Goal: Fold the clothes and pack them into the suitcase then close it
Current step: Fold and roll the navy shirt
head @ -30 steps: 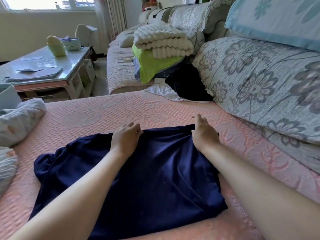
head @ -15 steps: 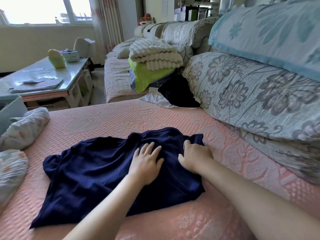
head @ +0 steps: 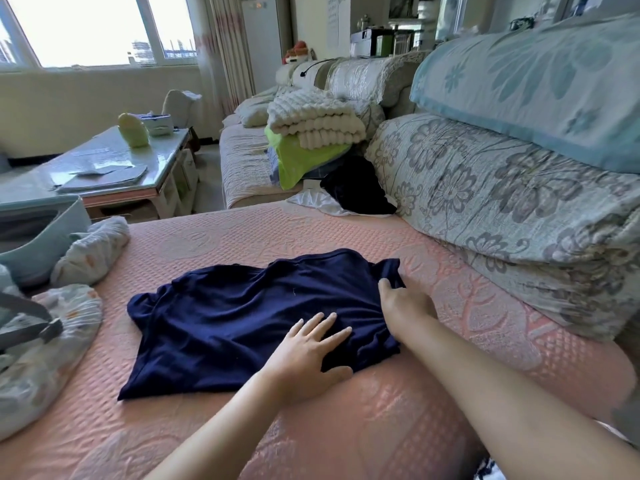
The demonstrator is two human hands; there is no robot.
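Observation:
A navy blue garment (head: pixel 242 320) lies spread on the pink sofa cover (head: pixel 467 306). My left hand (head: pixel 308 351) presses flat on its near right part, fingers straight and spread. My right hand (head: pixel 403 306) pinches the garment's right edge near the far corner, thumb on top of the cloth. A light blue suitcase (head: pixel 52 244) stands open at the left edge, with a grey strap and buckle (head: pixel 38 330) lower down. A rolled floral garment (head: pixel 93 251) leans against it and another floral piece (head: pixel 41 355) lies nearer.
More clothes lie at the sofa corner: a black garment (head: pixel 356 188), a white one (head: pixel 315 202), a lime-green piece (head: pixel 298 161) under a cream blanket (head: pixel 315 123). Large floral cushions (head: pixel 502 202) line the right. A glass coffee table (head: pixel 100 168) stands at the left.
Both hands slid from the garment's far edge toward its near right side. The left hand went from curled to flat. The view lifted and pulled back.

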